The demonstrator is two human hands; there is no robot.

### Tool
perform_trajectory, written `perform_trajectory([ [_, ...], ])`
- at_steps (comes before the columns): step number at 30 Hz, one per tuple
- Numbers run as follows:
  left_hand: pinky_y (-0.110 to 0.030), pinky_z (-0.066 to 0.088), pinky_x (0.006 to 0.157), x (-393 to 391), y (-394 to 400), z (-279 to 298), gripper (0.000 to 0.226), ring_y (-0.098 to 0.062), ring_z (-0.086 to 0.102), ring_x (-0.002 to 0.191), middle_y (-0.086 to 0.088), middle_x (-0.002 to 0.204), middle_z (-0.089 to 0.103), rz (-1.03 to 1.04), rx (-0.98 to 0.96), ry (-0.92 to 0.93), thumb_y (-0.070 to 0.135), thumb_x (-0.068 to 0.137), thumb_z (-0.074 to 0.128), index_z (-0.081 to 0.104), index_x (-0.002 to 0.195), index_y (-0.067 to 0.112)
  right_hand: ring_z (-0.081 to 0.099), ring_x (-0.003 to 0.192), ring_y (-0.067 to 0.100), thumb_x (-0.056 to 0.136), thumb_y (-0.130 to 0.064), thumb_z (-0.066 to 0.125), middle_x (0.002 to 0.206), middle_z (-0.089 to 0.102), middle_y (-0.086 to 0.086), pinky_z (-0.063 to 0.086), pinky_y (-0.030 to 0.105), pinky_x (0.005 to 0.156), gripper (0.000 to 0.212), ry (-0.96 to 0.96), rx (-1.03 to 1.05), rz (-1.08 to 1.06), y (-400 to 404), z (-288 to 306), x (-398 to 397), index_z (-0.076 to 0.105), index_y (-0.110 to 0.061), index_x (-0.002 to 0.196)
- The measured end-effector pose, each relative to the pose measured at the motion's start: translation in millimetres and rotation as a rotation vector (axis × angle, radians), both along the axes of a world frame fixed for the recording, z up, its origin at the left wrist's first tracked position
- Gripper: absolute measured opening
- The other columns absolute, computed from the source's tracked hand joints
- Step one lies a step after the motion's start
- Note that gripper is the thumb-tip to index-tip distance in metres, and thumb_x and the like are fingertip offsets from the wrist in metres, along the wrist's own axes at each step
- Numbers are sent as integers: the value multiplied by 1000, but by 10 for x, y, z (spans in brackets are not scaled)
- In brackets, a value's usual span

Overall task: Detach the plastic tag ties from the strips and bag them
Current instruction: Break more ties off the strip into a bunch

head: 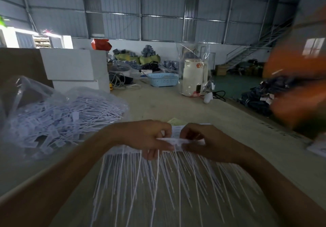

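strip of tag ties (158,170) fans toward six o'clock, many still attached. left hand (146,136) and right hand (202,138) pinch its top edge. at ten o'clock, bag (58,117) already well filled.

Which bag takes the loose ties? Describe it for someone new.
Start at the long table and look to its left side, beside the left hand. The clear plastic bag lies there, crumpled and open. Unlike the upright clear bag farther back, it is stuffed with white ties.
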State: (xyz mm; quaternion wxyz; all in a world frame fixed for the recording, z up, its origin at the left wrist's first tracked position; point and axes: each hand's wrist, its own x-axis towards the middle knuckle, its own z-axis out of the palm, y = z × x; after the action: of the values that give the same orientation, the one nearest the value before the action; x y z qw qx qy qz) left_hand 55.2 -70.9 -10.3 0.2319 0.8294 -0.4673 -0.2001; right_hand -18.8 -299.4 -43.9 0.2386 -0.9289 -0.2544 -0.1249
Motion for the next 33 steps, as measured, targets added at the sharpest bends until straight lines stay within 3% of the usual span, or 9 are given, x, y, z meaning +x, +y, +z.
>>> perform_trajectory([
  [7,-28,45,51,35,129,165,19,-19,54,50,-8,68,69,-22,-235,39,39,90,69,59,87,23,63,77,6,91,-50,46,86,68,-7,48,20,69,38,41,130,-73,-264,182,1,71,-21,92],
  [10,-27,44,50,73,171,201,22,-18,51,48,-12,71,70,-10,-306,58,40,90,68,60,88,19,56,62,19,97,-48,44,66,56,-1,49,36,68,44,112,102,-162,-426,141,32,57,-17,68],
  [12,-28,44,50,99,209,228,22,-19,50,49,-12,72,68,-2,-306,43,37,91,68,61,88,17,47,55,14,94,-52,45,61,46,-2,43,27,62,47,165,182,-176,-490,133,38,49,-16,63],
  [14,-29,44,49,114,259,245,22,-18,50,49,-14,70,65,14,-291,15,37,89,70,61,86,17,54,57,11,87,-55,48,62,52,-1,45,22,62,49,175,272,-204,-529,168,31,53,-13,65],
  [17,-29,43,49,144,347,280,23,-15,51,49,-17,68,63,51,-314,-3,39,87,70,62,84,18,67,71,17,83,-57,55,76,69,2,59,32,69,46,246,490,-250,-618,229,-6,69,-14,78],
  [24,-26,44,45,215,599,448,19,-18,53,43,-11,75,73,97,-142,-35,43,89,69,61,87,26,59,64,11,84,-35,65,74,65,-4,51,23,57,26,366,549,-119,-682,273,-108,75,-28,107],
  [28,-19,49,68,201,739,573,22,-5,67,64,6,81,76,109,-7,-150,55,86,64,60,96,36,54,62,12,89,-23,63,74,61,4,48,26,54,28,437,687,30,-300,109,-66,72,-12,113],
  [31,-31,53,83,101,642,604,23,-5,70,86,10,92,75,117,-59,-211,50,85,66,63,99,32,51,52,12,91,-20,62,63,56,2,46,26,48,36,458,803,115,86,-22,-39,64,6,116],
  [33,-35,55,86,-26,466,575,23,-3,68,90,12,96,72,67,-49,-283,50,87,66,62,101,33,51,51,12,92,-19,61,63,56,1,46,26,47,32,474,885,146,255,-61,-54,64,1,117],
])
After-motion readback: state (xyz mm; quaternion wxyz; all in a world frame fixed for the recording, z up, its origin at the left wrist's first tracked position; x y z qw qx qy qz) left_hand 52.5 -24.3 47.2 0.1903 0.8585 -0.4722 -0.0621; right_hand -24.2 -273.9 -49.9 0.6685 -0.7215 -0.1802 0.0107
